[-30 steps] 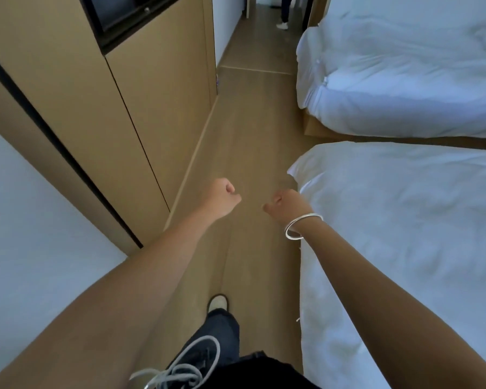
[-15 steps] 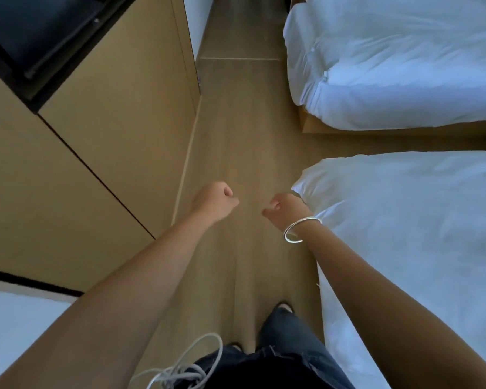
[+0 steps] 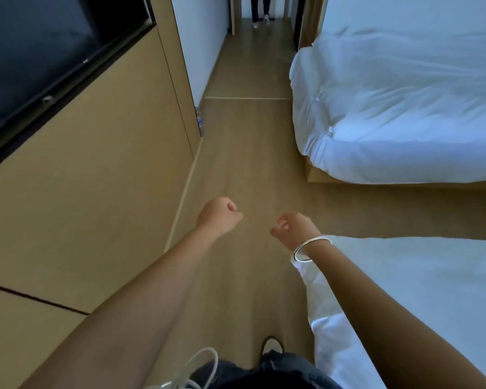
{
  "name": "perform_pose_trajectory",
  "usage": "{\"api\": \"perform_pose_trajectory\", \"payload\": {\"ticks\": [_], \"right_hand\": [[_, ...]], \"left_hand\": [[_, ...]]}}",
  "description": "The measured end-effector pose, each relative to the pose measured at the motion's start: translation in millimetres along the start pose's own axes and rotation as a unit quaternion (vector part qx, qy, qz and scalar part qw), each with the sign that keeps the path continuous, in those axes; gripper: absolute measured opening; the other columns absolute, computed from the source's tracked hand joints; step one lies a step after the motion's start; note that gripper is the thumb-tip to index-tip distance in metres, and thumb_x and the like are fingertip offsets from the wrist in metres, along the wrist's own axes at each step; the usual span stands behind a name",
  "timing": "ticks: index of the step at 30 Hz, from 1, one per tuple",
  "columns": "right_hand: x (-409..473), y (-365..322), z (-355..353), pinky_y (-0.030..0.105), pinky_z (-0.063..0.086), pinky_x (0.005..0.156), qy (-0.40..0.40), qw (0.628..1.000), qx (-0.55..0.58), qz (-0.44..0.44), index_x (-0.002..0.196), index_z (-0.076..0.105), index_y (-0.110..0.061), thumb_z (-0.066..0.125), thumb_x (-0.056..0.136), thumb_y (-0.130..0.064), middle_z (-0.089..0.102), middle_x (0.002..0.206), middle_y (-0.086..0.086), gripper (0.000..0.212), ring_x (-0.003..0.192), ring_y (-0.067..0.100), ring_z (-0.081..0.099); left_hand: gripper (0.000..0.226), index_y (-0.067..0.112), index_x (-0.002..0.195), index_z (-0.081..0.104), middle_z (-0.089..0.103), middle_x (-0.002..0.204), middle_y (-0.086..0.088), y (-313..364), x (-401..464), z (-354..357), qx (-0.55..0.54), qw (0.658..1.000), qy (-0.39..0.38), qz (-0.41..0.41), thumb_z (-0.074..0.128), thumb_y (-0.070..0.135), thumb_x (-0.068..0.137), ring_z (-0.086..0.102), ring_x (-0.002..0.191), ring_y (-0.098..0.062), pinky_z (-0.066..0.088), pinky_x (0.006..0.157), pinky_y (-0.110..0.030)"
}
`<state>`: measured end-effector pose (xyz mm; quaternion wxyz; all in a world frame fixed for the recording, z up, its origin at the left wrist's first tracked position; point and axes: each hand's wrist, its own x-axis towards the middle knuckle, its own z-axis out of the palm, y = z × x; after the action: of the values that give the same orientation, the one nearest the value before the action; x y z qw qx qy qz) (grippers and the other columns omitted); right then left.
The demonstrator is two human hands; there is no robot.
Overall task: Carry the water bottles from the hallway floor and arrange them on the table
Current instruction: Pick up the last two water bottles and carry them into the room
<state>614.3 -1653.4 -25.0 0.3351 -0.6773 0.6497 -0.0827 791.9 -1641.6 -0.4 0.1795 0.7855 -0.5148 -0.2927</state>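
Left hand curled in a fist, empty. Right hand loosely curled, empty, silver bangle at wrist. Water bottles stand on hallway floor by the wall corner ahead.

White beds, tan wood floor, black screen.

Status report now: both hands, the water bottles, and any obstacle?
Left hand fisted, empty; right hand loosely curled, empty. Water bottle on floor ahead, by wall corner. Floor between shows no obstacle.
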Motion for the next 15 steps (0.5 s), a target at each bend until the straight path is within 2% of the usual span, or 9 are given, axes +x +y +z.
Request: {"api": "perform_pose_trajectory", "payload": {"ticks": [3, 9, 15], "right_hand": [[48.8, -1.9, -28.5, 0.026, 0.042, 0.079, 0.004, 1.000, -0.004, -0.015, 0.108, 0.062, -0.014, 0.058, 0.082, -0.031, 0.065, 0.110, 0.005, 0.032, 0.100, 0.023, 0.060], [124.4, -10.6, -36.9, 0.028, 0.044, 0.083, -0.046, 0.999, -0.014, -0.025, 0.112, 0.061, -0.015, 0.059, 0.082, -0.031, 0.064, 0.112, 0.006, 0.034, 0.102, 0.023, 0.060], [245.2, -34.6, -60.7, 0.027, 0.043, 0.083, -0.055, 0.998, -0.027, -0.030, 0.113, 0.060, -0.016, 0.059, 0.083, -0.033, 0.063, 0.114, 0.005, 0.035, 0.103, 0.022, 0.059]], "left_hand": [[0.011, 0.021, 0.084, 0.060, 0.064, 0.092, 0.000, 24.5, 45.2, 7.1, -0.041, 0.999, -0.001, -0.002, 0.066, 0.028, 0.079, 0.061, 0.091, -0.022, 0.044, 0.076, -0.026], [0.010, 0.020, 0.079, 0.059, 0.066, 0.090, -0.003, 41.8, 126.5, 20.4, -0.082, 0.996, 0.001, -0.036, 0.068, 0.025, 0.077, 0.063, 0.089, -0.024, 0.046, 0.073, -0.027], [0.015, 0.024, 0.072, 0.056, 0.061, 0.082, 0.003, 60.2, 253.5, -3.5, -0.089, 0.995, 0.018, -0.029, 0.070, 0.027, 0.077, 0.057, 0.079, -0.018, 0.040, 0.069, -0.023]]}}
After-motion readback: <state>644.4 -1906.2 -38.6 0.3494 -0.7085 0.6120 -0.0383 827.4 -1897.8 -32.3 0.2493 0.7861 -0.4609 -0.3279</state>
